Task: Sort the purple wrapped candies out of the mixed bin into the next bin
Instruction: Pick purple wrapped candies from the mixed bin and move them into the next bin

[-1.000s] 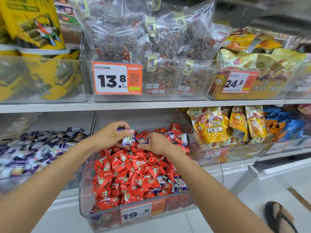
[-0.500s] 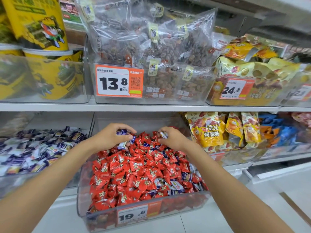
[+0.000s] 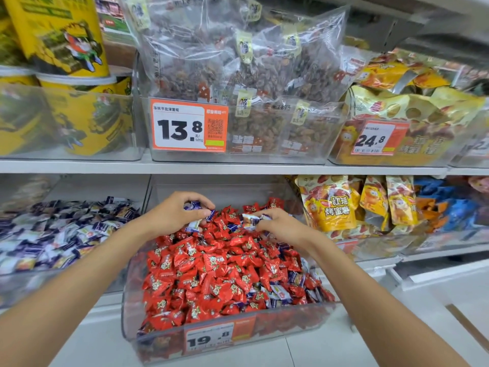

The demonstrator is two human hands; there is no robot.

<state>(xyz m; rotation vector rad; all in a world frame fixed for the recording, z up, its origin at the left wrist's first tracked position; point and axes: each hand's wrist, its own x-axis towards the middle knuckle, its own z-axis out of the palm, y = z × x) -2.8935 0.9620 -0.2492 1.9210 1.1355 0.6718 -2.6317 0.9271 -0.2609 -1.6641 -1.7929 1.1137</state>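
Yellow tubs (image 3: 79, 115) stand in a clear box at the far left of the upper shelf (image 3: 79, 166). Below them, on the lower level, the next bin (image 3: 26, 287) holds a heap of purple candies (image 3: 60, 231) in purple and white wrappers.

Just to its right sits the mixed bin (image 3: 131, 295), a clear tub standing further forward than its neighbours. It is filled mostly with red candies (image 3: 211, 271), and purple-wrapped ones show along its right side and towards the back. A price tag (image 3: 209, 339) reading 19.8 is fixed to its front wall.

The left hand (image 3: 172, 215) is over the back left of this bin, its fingers (image 3: 197, 213) curled round a small bunch (image 3: 194, 205) of purple-wrapped candies. Near it, but not touching, the right hand (image 3: 283, 226) is low over the back of the pile. Its fingers (image 3: 264, 217) pinch a single candy (image 3: 250, 221) in a purple and white wrapper, which lies against the red ones.

Above both hands, clear bags (image 3: 238, 62) of brown dried fruit fill a box with an orange tag (image 3: 185, 127) marked 13.8.

Further right, yellow packets (image 3: 328, 205) hang on the lower level. More yellow bags sit above them behind a tag (image 3: 375, 140) marked 24.8. Blue packets (image 3: 455, 210) are at the far right, blurred.
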